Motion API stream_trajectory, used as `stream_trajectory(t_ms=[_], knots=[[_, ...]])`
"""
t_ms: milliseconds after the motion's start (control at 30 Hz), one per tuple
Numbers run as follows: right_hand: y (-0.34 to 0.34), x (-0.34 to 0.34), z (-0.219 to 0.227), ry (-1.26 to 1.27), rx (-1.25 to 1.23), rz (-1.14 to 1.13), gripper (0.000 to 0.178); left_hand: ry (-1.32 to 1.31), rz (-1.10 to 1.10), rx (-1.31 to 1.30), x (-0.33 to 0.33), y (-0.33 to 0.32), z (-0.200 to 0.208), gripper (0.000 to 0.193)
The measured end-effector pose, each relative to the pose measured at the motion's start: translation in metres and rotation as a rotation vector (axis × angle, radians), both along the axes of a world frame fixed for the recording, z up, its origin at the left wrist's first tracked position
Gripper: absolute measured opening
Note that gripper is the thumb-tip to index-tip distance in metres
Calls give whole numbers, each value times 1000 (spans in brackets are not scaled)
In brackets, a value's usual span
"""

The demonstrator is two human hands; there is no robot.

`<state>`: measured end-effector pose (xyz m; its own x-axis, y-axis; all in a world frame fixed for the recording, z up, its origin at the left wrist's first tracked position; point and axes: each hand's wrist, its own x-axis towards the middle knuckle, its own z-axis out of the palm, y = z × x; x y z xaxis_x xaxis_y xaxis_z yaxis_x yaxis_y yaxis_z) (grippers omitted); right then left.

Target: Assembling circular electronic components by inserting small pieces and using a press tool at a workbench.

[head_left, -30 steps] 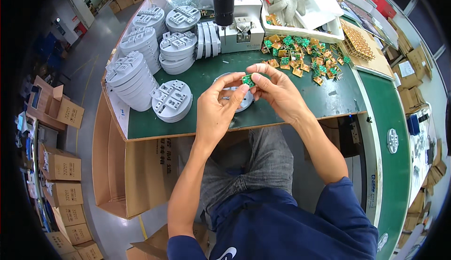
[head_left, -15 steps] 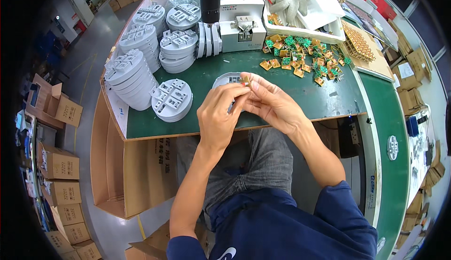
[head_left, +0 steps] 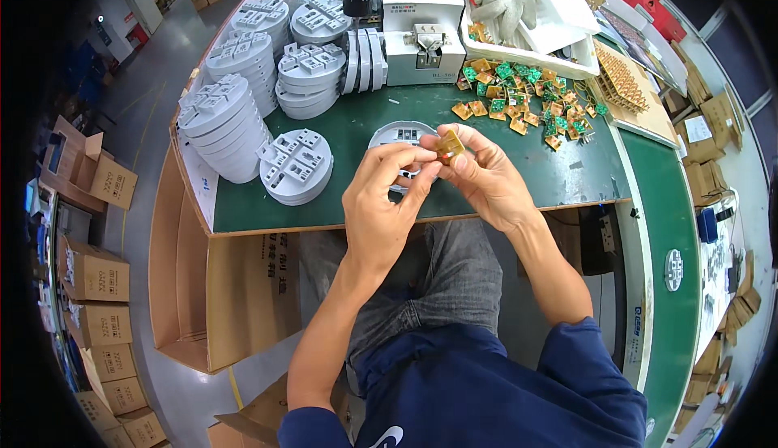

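Note:
My right hand (head_left: 488, 179) pinches a small tan square circuit board (head_left: 448, 147) between thumb and fingertips, held above the green work mat (head_left: 356, 124). My left hand (head_left: 378, 205) meets it from the left, fingertips touching the board's edge. Just behind the hands lies a white round plastic housing (head_left: 395, 135), partly hidden by my fingers. A pile of green and tan small boards (head_left: 527, 96) is scattered on the mat to the right.
Stacks of white round housings (head_left: 231, 128) stand at the left and back; one short stack (head_left: 296, 166) sits near my left hand. A white machine (head_left: 421, 35), a white tray with gloves (head_left: 519, 10) and cardboard boxes (head_left: 97, 278) surround the bench.
Both hands have drawn nearer to me, off the housing. The piece between my fingers showed green a second ago and shows its tan side now.

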<state>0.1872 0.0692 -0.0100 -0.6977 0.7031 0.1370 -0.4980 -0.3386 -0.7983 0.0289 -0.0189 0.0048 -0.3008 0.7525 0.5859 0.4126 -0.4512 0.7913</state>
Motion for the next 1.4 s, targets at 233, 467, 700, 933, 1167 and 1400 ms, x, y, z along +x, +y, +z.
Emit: stream_trajectory(t_ms=[233, 467, 700, 933, 1167, 1400], knots=[[-5, -3, -2, -103, 182, -116, 39, 27, -16, 13, -2, 3, -4, 15], [-6, -3, 0, -103, 188, -122, 37, -133, -69, -18, -3, 4, -7, 14], [-7, -2, -4, -114, 208, -109, 38, -38, -114, -53, -14, 4, -2, 14], [-6, -2, -8, -164, 227, -118, 38, 6, -67, -75, -13, 3, -6, 18], [-6, 2, 4, -371, 345, -202, 36, -41, -112, -157, -20, 3, -6, 24], [28, -11, 29, -957, 1043, -540, 30, 394, 74, -238, -40, 14, -13, 73]])
